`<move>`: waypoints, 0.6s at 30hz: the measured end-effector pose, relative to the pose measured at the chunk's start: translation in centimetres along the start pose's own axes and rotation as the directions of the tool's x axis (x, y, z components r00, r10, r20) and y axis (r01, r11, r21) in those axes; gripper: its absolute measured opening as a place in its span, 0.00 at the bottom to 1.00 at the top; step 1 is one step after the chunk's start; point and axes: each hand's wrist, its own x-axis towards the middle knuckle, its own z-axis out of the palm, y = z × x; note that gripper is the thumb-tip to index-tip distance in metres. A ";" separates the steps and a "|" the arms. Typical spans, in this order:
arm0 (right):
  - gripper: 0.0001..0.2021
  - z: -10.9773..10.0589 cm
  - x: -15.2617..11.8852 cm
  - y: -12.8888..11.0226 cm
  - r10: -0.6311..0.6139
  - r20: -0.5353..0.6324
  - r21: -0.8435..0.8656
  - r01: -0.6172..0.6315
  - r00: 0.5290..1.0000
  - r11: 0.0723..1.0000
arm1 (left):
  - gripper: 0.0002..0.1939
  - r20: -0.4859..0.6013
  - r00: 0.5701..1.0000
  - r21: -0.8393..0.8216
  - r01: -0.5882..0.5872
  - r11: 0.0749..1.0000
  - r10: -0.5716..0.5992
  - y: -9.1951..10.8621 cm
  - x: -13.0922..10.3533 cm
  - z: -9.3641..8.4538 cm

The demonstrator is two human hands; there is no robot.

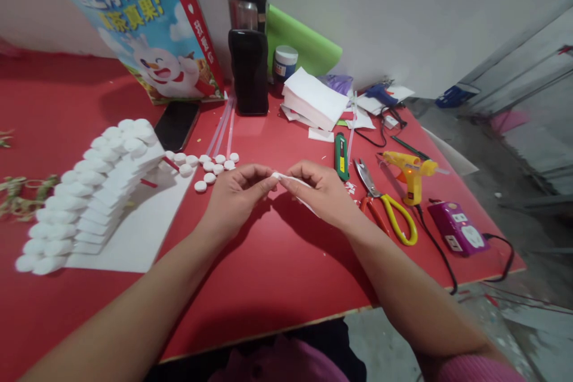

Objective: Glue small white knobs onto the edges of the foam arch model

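Both hands meet above the middle of the red table point(268, 286). My left hand point(239, 194) pinches the end of a thin white strip point(301, 184) between thumb and fingers. My right hand point(320, 191) grips the same strip just beside it, and the strip's tail runs under the palm. Small round white pieces point(209, 178) lie in a loose group left of my left hand. Farther left, rows of white discs point(62, 203) and stacked white cards point(111, 194) rest on a white sheet point(152, 245).
To the right lie a green cutter point(341, 156), yellow-and-red-handled scissors point(398, 221), a yellow glue gun point(412, 176) and a purple power box point(459, 230) with cords. Behind are an upright phone point(249, 71), a flat phone point(176, 124), white papers point(313, 98) and a colourful bag point(152, 30).
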 end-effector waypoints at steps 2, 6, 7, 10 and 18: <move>0.12 0.2 0.0 -0.1 -0.046 -0.058 -0.030 0.044 0.997 0.999 | 0.12 -0.016 0.999 -0.038 0.033 0.999 -0.034 -0.1 -0.1 0.2; 0.11 1.1 -0.4 -0.1 -0.004 -0.158 -0.003 0.003 0.987 1.000 | 0.10 -0.078 0.997 -0.089 0.018 0.996 -0.025 -0.3 -0.4 0.8; 0.10 1.3 -0.5 -0.2 -0.012 -0.185 -0.028 0.007 0.983 1.000 | 0.09 -0.092 0.996 -0.094 0.006 0.996 -0.015 -0.4 -0.5 0.9; 0.08 2.0 -1.2 -0.5 -0.189 -0.238 -0.211 0.140 0.953 0.968 | 0.08 -0.148 0.989 -0.097 -0.045 0.994 0.031 -0.4 -0.7 1.2; 0.08 1.0 -1.4 -0.6 -0.430 -0.077 -0.343 0.381 0.900 0.859 | 0.04 -0.117 0.986 -0.040 -0.127 0.991 0.122 -0.5 -0.8 1.0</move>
